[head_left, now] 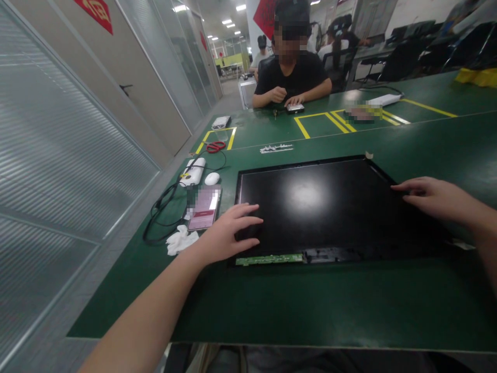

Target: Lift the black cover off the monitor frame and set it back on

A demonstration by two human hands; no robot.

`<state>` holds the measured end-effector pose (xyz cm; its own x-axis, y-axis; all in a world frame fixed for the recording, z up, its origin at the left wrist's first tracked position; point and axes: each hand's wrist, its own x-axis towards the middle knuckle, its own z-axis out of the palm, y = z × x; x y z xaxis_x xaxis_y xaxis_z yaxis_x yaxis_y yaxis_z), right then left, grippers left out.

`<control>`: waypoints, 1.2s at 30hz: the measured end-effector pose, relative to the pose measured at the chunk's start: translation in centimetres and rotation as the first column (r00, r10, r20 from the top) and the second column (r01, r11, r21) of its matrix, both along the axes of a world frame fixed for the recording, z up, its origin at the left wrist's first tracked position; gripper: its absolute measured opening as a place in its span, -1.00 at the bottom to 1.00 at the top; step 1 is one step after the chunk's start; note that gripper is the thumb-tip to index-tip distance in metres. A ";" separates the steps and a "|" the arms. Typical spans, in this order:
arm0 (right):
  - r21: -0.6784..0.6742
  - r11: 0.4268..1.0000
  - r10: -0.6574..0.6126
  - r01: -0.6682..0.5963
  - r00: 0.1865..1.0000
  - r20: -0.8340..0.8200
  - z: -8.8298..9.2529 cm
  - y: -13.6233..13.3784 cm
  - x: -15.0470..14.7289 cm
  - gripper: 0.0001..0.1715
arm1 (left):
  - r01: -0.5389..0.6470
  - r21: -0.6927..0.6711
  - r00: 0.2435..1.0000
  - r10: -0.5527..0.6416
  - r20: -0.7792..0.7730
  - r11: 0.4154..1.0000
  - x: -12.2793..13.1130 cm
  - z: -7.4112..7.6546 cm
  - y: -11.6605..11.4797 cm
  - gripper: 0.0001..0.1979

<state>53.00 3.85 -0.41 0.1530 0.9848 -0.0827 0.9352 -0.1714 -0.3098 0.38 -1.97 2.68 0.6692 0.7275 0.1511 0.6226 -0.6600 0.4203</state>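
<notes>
A black flat display panel [334, 207] lies on the green table, its glossy face catching a ceiling light. Along its near edge, toward the left, runs a narrow green circuit board [269, 259]. My left hand [231, 233] is over the panel's left edge, fingers spread and holding nothing. At the opposite side, my right hand [430, 197] has its fingertips at the right edge, fingers stretched out and slightly apart. Whether those fingertips press on the frame or hover just above it, I cannot tell. A small pale tab [368, 155] sticks up at the far right corner.
Left of the panel are a lit phone [204, 208], crumpled tissue [181, 240], a white case [212, 178], a white device [193, 172] with black cables, and red-handled scissors [216, 147]. White strips [276, 148] lie beyond the panel. A person in black [291, 77] sits across the table [334, 305].
</notes>
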 end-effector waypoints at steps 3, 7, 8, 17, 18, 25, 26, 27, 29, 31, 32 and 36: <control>0.013 1.000 -0.006 0.006 1.000 0.010 -0.1 0.0 -0.1 -0.52 | 0.123 -0.010 0.992 -0.123 0.000 0.992 0.3 0.8 -0.6 -0.65; 0.043 0.999 -0.011 0.010 1.000 0.027 -0.2 -0.1 -0.3 -0.52 | 0.178 0.018 0.984 -0.178 0.010 0.984 0.3 0.7 -0.6 -0.66; 0.041 0.999 -0.013 0.012 0.999 0.033 -0.2 -0.1 -0.3 -0.51 | 0.185 0.020 0.983 -0.185 0.006 0.983 0.2 0.6 -0.5 -0.65; 0.007 1.000 -0.021 0.020 0.999 0.036 0.2 -0.4 -0.9 -0.49 | 0.221 -0.011 0.975 -0.221 -0.005 0.975 0.3 0.9 -0.6 -0.68; 0.012 1.000 -0.020 0.019 0.999 0.044 0.1 -0.4 -0.8 -0.49 | 0.220 -0.012 0.975 -0.220 -0.007 0.975 0.3 0.9 -0.7 -0.68; 0.009 1.000 0.009 -0.009 1.000 0.007 -0.1 -0.2 -0.2 -0.51 | 0.242 0.009 0.970 -0.242 -0.022 0.970 0.3 0.7 -0.7 -0.69; 0.008 1.000 0.010 -0.010 1.000 0.001 -0.1 -0.2 -0.2 -0.51 | 0.245 0.011 0.969 -0.244 -0.033 0.970 0.3 0.7 -0.7 -0.70; 0.012 1.000 0.009 -0.009 1.000 -0.001 0.0 -0.2 -0.2 -0.51 | 0.248 0.012 0.968 -0.248 -0.041 0.969 0.4 0.7 -0.7 -0.70; 0.024 1.000 0.014 -0.014 1.000 0.000 -0.1 -0.3 -0.3 -0.51 | 0.255 0.008 0.966 -0.254 -0.045 0.967 0.3 0.6 -0.7 -0.70; 0.034 0.999 0.020 -0.020 1.000 0.001 -0.1 -0.3 -0.4 -0.52 | 0.252 -0.001 0.967 -0.252 -0.034 0.968 0.3 0.6 -0.7 -0.70; 0.040 0.999 0.018 -0.018 1.000 0.003 -0.2 -0.3 -0.4 -0.52 | 0.247 -0.003 0.969 -0.247 -0.023 0.969 0.3 0.5 -0.6 -0.70; 0.043 0.999 0.015 -0.016 1.000 0.009 -0.3 -0.3 -0.4 -0.51 | 0.214 0.005 0.977 -0.214 0.003 0.977 0.1 0.6 -0.6 -0.68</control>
